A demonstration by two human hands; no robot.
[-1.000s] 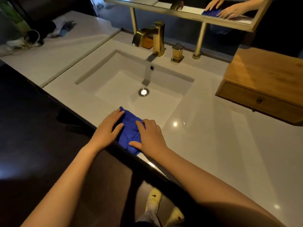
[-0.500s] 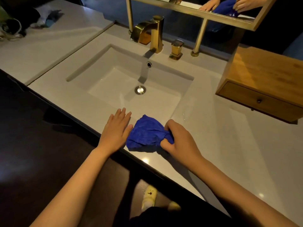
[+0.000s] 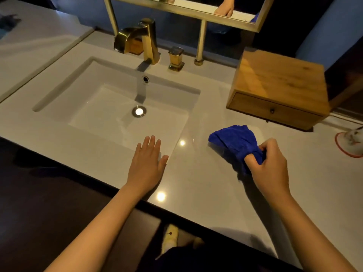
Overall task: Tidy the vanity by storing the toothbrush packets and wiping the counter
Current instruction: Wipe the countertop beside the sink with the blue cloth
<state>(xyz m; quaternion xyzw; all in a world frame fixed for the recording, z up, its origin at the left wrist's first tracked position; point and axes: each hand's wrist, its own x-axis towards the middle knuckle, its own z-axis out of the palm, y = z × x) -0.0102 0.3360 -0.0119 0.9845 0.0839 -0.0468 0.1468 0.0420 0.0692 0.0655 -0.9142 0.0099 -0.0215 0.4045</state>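
A crumpled blue cloth [image 3: 234,141] hangs over the white counter [image 3: 206,193], right of the sink. My right hand [image 3: 269,165] grips its near end, fingers closed on the fabric. My left hand [image 3: 146,163] lies flat and open on the counter's front strip, just before the sink's near right corner, holding nothing. No toothbrush packets are in view.
The rectangular sink [image 3: 117,103] with a gold faucet [image 3: 141,40] and gold handle [image 3: 176,58] fills the middle. A wooden drawer box [image 3: 279,89] stands at the back right, its drawer closed. A small red-rimmed dish [image 3: 351,142] sits at the right edge. A mirror frame [image 3: 196,14] stands behind.
My right hand has carried the blue cloth to the right, away from the sink's front edge and away from my left hand. My left hand stays flat on the counter.
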